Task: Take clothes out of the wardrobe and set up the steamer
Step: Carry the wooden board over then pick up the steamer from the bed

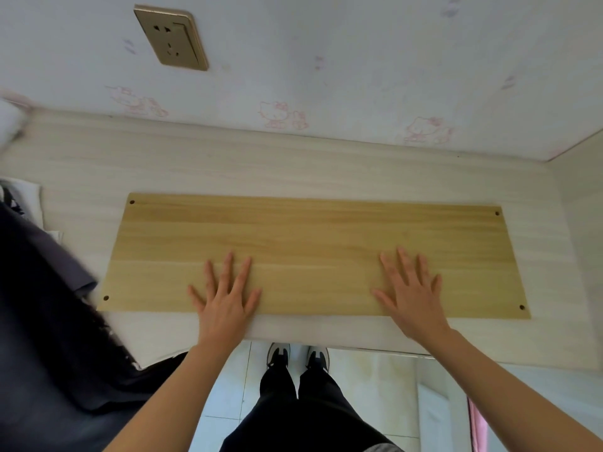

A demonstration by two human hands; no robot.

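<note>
A long yellow wooden board [313, 236] with a small hole near each corner lies flat on a pale wood-grain surface [228, 164]. My left hand [225, 295] rests palm down on the board's near edge, left of centre, fingers spread. My right hand [411, 291] lies flat the same way further right. Neither hand holds anything. Dark clothes [42, 321] are heaped at the left, partly over the surface's edge. No steamer or wardrobe is in view.
A gold wall socket [171, 37] sits on the cartoon-patterned wallpaper behind the surface. A side panel [584, 197] closes the right end. Below are a tiled floor [228, 386] and my black shoes [297, 357]. White fabric [9, 122] shows at far left.
</note>
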